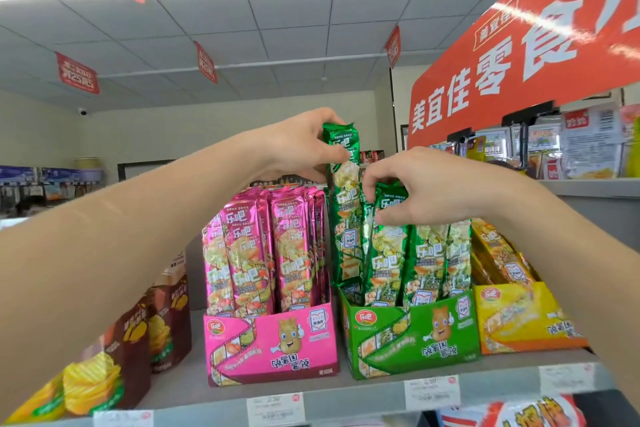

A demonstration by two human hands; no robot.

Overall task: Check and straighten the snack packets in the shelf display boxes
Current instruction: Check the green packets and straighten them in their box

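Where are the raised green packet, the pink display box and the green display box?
raised green packet (pixel 346 198), head view, on its logo mid-front.
pink display box (pixel 270 347), head view, on its front panel.
green display box (pixel 412 340), head view, on its front panel.

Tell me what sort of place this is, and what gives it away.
Most likely a convenience store's snack aisle: paper price tags on the shelf edge, a green display box full of snack packets, and a big red banner above the neighbouring shelf.

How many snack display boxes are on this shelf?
3: the pink box on the left, the green box in the middle, the yellow box on the right, partly hidden. Others may lie out of frame.
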